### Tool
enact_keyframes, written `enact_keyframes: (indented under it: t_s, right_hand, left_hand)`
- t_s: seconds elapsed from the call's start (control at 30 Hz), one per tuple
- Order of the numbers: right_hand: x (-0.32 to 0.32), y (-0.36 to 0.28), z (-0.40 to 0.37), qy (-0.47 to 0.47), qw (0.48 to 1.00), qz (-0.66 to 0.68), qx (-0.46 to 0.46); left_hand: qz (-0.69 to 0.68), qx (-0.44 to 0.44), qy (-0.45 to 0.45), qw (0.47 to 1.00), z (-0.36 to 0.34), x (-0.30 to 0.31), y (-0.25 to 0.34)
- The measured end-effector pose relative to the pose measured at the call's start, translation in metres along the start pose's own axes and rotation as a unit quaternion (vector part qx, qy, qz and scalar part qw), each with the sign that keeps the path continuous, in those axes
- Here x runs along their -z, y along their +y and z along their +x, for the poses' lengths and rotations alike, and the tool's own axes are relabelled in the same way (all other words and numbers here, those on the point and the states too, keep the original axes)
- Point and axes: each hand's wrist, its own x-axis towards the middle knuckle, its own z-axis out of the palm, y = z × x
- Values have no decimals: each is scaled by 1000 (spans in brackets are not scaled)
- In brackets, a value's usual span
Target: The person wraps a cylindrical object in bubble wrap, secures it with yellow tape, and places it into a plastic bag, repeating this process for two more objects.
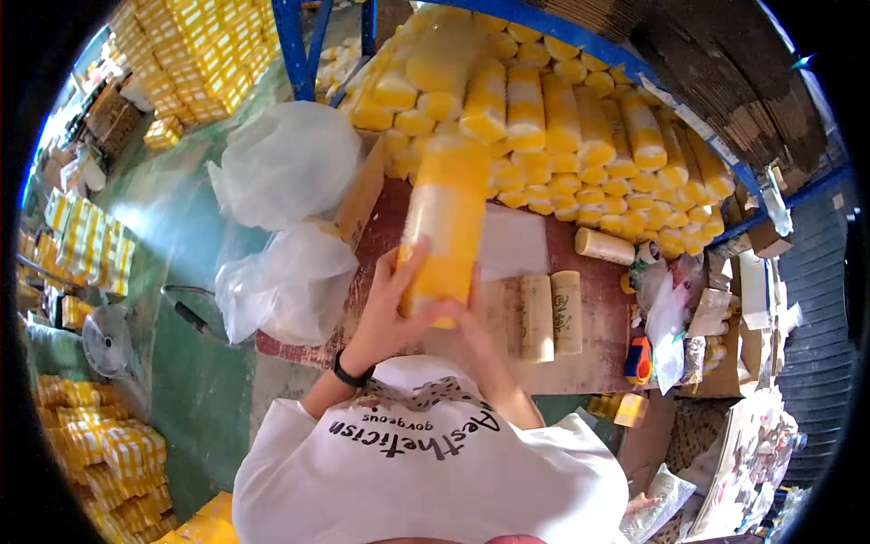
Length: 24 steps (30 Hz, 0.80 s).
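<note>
A long yellow roll in clear wrap, with a paler band round its middle, is held tilted up over the table. My left hand is closed around its left side near the lower end, the thumb and fingers pressing on the wrap. At the lower right of the same roll, my right hand grips the near end, slightly blurred. Beyond the roll rises a large pile of similar yellow rolls. Two tan rolls stand to the right of my hands, one with dark writing.
A reddish table lies before me. To the left, bulky clear plastic bags stand by a cardboard box. A third tan roll and an orange-blue tape dispenser sit at right. A blue rack frame borders the pile.
</note>
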Motion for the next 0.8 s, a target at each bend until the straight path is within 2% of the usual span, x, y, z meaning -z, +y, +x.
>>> enact_keyframes:
  t_s: [0.07, 0.13, 0.17, 0.2, 0.27, 0.3, 0.33, 0.4, 0.47, 0.53, 0.57, 0.6, 0.63, 0.7, 0.73, 0.8]
  right_hand:
    - [10, -8, 1, -13, 977, 198, -71]
    - [32, -29, 20, -31, 901, 410, -141]
    - [39, -42, 34, 7, 916, 371, -156]
    - [43, -47, 50, 57, 951, 279, -121]
    - [54, -53, 90, 150, 984, 84, -39]
    - [63, -64, 108, 148, 986, 65, -35]
    - [70, -77, 128, 144, 988, 45, -34]
    - [65, -107, 179, 86, 996, -10, 25]
    - [44, -139, 220, 68, 994, -76, 37]
    - [55, -146, 284, 93, 946, -302, 81]
    - [59, -146, 306, 99, 869, -472, 115]
    - [59, -141, 326, 97, 762, -623, 148]
    - [52, -135, 339, 86, 631, -750, 181]
    - [44, -113, 331, 67, 584, -728, 354]
    - [36, -98, 313, 54, 560, -703, 434]
    - [2, -67, 254, -12, 608, -656, 447]
  left_hand:
    - [133, -90, -36, 986, 4, 12, 30]
    - [43, -96, -69, 992, 9, 20, 40]
    - [-11, -92, -84, 992, 9, 24, 36]
    - [-65, -89, -97, 989, 10, 29, 32]
    - [-65, -30, -93, 993, 1, 38, 12]
    - [-65, 2, -91, 994, -4, 41, 4]
    - [-126, 54, -66, 988, -6, 44, 0]
    - [-253, 162, -13, 954, -11, 44, -6]
    - [-256, 167, 21, 952, -11, 41, -15]
    - [-218, 162, 26, 962, -8, 38, -25]
    - [-178, 157, 16, 971, -7, 36, -31]
    - [-135, 154, 9, 979, -7, 36, -37]
    - [-77, 121, 4, 990, -9, 37, -42]
    - [51, 74, -3, 996, -20, 41, -52]
    - [52, 104, -5, 993, -31, 47, -59]
    - [48, 166, -9, 985, -54, 59, -79]
